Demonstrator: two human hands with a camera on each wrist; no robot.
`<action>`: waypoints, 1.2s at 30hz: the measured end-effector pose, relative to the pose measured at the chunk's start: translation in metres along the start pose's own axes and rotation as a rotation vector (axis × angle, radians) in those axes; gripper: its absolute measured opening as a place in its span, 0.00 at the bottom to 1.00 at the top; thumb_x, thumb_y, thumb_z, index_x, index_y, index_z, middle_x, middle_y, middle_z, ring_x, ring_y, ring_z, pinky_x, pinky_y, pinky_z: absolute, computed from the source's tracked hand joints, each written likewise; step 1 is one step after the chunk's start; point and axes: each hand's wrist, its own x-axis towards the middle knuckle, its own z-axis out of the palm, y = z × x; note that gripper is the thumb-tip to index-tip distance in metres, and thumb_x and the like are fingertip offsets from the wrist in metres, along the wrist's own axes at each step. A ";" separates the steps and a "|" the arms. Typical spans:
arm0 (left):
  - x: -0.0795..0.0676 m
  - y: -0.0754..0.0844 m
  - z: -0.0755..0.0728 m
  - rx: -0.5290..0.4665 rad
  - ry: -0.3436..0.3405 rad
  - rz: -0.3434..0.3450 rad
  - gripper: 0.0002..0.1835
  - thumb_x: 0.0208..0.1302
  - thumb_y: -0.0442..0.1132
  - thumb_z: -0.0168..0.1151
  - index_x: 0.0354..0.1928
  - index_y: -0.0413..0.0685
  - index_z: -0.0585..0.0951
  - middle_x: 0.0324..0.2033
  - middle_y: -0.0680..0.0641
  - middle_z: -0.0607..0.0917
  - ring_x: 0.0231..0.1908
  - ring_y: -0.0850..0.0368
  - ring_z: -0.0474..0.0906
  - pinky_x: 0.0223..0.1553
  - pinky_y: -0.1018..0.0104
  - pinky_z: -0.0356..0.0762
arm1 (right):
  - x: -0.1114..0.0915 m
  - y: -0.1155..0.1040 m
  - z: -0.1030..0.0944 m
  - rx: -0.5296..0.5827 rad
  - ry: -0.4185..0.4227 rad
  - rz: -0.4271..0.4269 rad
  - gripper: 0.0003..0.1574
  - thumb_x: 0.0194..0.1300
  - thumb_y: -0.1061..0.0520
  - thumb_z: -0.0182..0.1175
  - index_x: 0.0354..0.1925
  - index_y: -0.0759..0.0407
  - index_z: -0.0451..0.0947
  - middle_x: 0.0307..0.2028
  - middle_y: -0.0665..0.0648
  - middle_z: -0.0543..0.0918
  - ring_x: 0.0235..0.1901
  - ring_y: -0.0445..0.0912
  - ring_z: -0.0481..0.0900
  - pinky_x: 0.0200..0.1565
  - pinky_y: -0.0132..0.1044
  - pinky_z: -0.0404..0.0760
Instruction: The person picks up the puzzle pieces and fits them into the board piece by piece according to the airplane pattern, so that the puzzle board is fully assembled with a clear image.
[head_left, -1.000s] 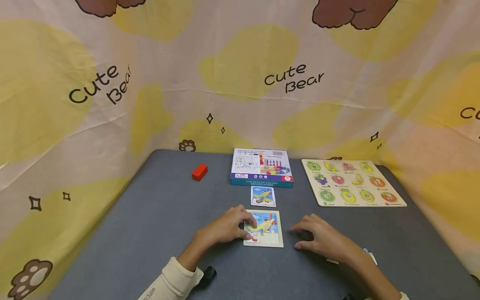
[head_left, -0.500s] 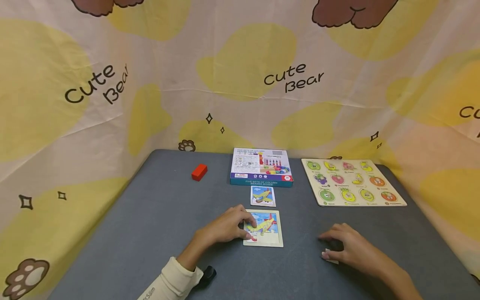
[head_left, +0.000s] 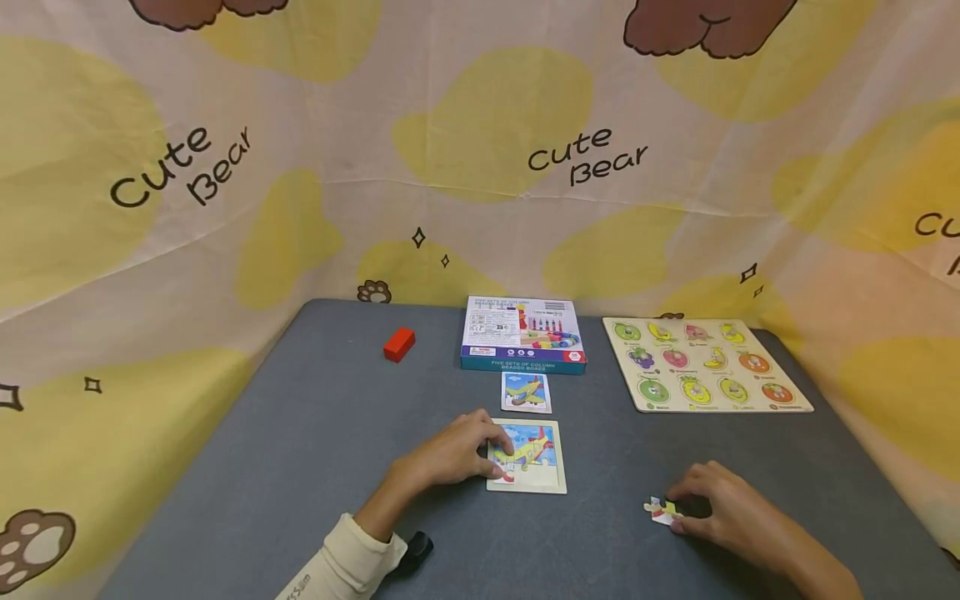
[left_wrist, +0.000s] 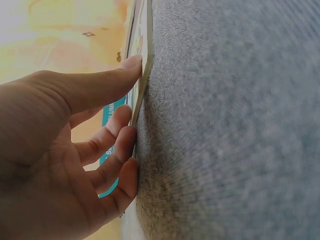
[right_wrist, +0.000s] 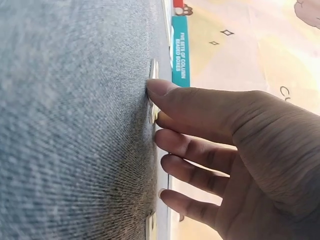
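Note:
A square wooden jigsaw board (head_left: 551,479) lies flat with a plane picture partly filled in; its lower right shows bare wood. My left hand (head_left: 453,450) holds it by the left side, thumb and index finger on top. In the left wrist view the left thumb (left_wrist: 107,87) lies on the board's edge (left_wrist: 149,55), with the other fingers curled against its side. To the right, my right hand (head_left: 738,517) pinches a small jigsaw piece (head_left: 662,511) at the table surface between thumb and index finger. Another flat piece (right_wrist: 151,227) lies beyond the little finger in the right wrist view.
Behind the board lies a plane picture card (head_left: 527,392), then a boxed toy set (head_left: 522,335). A fruit puzzle board (head_left: 705,367) is at the back right. One red block (head_left: 399,344) sits back left on the grey table (head_left: 337,425). A printed curtain (head_left: 480,167) encloses the back.
My right hand has moved right and toward me, from beside the board to the loose jigsaw piece, and now pinches it. My left hand has stayed on the board.

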 end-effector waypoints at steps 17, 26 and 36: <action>-0.001 0.001 0.000 0.001 0.000 -0.003 0.13 0.64 0.37 0.77 0.49 0.52 0.90 0.45 0.50 0.77 0.49 0.53 0.70 0.49 0.59 0.69 | -0.004 -0.001 0.003 0.004 0.022 0.019 0.12 0.57 0.44 0.80 0.36 0.42 0.87 0.34 0.35 0.77 0.37 0.30 0.69 0.38 0.35 0.75; -0.001 0.001 0.000 -0.004 -0.002 -0.008 0.13 0.63 0.37 0.78 0.49 0.52 0.90 0.45 0.50 0.77 0.50 0.53 0.70 0.50 0.59 0.70 | -0.005 -0.002 0.009 -0.014 0.106 -0.024 0.13 0.54 0.46 0.82 0.33 0.42 0.86 0.32 0.34 0.75 0.35 0.29 0.68 0.36 0.34 0.74; -0.001 0.000 0.000 0.002 0.003 -0.003 0.13 0.64 0.37 0.77 0.49 0.52 0.90 0.45 0.50 0.77 0.50 0.53 0.70 0.49 0.59 0.69 | 0.005 -0.014 0.014 -0.054 0.215 -0.118 0.14 0.52 0.46 0.83 0.32 0.40 0.85 0.32 0.32 0.75 0.36 0.30 0.69 0.37 0.34 0.75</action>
